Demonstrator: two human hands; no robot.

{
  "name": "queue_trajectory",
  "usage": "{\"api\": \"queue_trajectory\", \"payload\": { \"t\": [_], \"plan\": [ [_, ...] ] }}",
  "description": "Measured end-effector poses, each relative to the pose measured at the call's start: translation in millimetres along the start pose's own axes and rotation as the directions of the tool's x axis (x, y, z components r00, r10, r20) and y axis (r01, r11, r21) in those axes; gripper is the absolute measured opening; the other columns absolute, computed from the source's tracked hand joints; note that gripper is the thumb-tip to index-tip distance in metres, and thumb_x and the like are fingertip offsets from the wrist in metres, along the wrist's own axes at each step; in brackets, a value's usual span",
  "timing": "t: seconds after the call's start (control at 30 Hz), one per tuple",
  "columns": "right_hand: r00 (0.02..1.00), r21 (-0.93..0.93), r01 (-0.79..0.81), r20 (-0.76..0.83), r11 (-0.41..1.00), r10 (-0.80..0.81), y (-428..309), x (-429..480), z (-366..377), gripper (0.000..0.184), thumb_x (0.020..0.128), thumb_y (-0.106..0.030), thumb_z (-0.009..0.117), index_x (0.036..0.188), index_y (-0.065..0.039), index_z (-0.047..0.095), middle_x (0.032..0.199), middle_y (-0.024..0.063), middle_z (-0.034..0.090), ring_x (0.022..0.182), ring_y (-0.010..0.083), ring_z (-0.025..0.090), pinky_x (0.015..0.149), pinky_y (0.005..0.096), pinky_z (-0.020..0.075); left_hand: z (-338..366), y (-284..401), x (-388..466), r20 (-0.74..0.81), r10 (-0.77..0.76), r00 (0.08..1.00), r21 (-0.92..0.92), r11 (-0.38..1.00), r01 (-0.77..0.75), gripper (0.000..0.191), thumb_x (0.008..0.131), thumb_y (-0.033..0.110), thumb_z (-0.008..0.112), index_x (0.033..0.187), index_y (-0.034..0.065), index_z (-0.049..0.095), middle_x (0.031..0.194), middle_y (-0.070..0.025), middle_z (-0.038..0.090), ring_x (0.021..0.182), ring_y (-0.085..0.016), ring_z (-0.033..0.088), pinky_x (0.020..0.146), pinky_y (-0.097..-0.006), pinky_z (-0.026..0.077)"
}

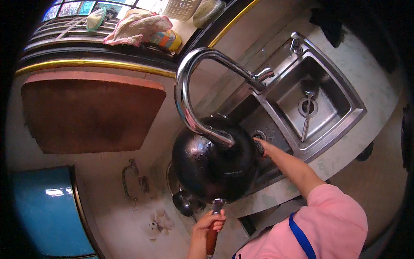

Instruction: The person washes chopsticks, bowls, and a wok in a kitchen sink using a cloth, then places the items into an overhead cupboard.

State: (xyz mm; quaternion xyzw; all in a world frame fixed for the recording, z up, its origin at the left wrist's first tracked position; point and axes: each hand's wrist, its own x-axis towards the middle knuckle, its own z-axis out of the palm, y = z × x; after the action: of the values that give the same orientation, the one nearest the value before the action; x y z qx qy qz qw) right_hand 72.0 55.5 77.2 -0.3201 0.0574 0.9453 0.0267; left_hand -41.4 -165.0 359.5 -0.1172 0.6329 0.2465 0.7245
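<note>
A large black wok [216,165] is held over the left basin [249,113] of a steel double sink, below the spout of a chrome gooseneck faucet [190,119]. My left hand [212,221] is closed around the wok's brown wooden handle [212,239]. Near the wok's right edge, my right hand [262,147] grips a dark, rough-looking scrubber [258,147], partly hidden behind the wok rim. In the right basin [291,100] a metal spatula [305,119] lies across the drain.
Left of the wok, a dark pan [184,204] sits on the counter. A brown board [93,113] stands against the wall. A cloth [139,29] and a plastic basket [181,8] rest on the window ledge. A small soap dispenser [295,45] is mounted behind the right basin.
</note>
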Motion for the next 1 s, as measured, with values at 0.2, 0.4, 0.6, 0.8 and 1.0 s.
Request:
{"api": "queue_trajectory", "payload": {
  "t": [0.2,0.4,0.6,0.8,1.0],
  "plan": [
    [0.853,0.586,-0.129,0.476,0.8,-0.211,80,40,-9,0.042,0.075,-0.041,0.044,0.097,-0.006,0.055,0.099,0.0083,0.056,0.09,0.0237,0.052,0.083,0.0399,0.0384,30,5,45,0.064,0.21,0.976,-0.047,0.977,-0.207,0.012,0.073,0.008,0.054,0.074,0.0123,0.042,0.046,0.0022,0.034,0.035,-0.008,0.033,0.036,-0.0221,0.028],
    [0.976,0.699,0.173,-0.026,0.694,-0.217,94,-8,26,0.049,0.079,-0.047,0.034,0.106,-0.008,0.05,0.109,0.0083,0.051,0.099,0.0251,0.048,0.09,0.0407,0.0338,31,10,75,-0.028,0.306,0.952,-0.013,0.952,-0.307,0.012,0.072,0.008,0.054,0.074,0.0126,0.043,0.046,0.0029,0.037,0.034,-0.008,0.035,0.037,-0.024,0.032],
    [0.979,0.661,0.181,-0.191,0.729,-0.07,110,4,42,0.047,0.078,-0.045,0.035,0.099,-0.007,0.054,0.1,0.0083,0.056,0.09,0.0245,0.053,0.085,0.0418,0.0379,57,19,74,-0.096,0.298,0.95,0.022,0.954,-0.297,0.014,0.071,0.007,0.056,0.072,0.0123,0.043,0.046,0.0027,0.037,0.035,-0.008,0.036,0.037,-0.024,0.033],
    [0.982,0.404,-0.091,0.188,0.91,0.015,24,57,-29,0.041,0.074,-0.04,0.042,0.088,-0.005,0.059,0.089,0.0099,0.06,0.083,0.0247,0.057,0.081,0.0418,0.0425,68,4,45,-0.123,0.299,0.946,0.056,0.954,-0.294,0.014,0.072,0.008,0.056,0.073,0.0129,0.043,0.046,0.0036,0.035,0.035,-0.007,0.034,0.037,-0.0229,0.032],
    [0.992,-0.105,0.128,0.0,0.986,-0.128,-36,99,-21,0.032,0.078,-0.026,0.046,0.089,0.001,0.058,0.083,0.012,0.061,0.078,0.0264,0.058,0.072,0.0375,0.0459,39,-41,9,-0.133,0.261,0.956,-0.014,0.964,-0.265,0.012,0.074,0.01,0.055,0.073,0.0124,0.043,0.046,0.0036,0.033,0.035,-0.008,0.032,0.037,-0.0242,0.031]
  ]
}}
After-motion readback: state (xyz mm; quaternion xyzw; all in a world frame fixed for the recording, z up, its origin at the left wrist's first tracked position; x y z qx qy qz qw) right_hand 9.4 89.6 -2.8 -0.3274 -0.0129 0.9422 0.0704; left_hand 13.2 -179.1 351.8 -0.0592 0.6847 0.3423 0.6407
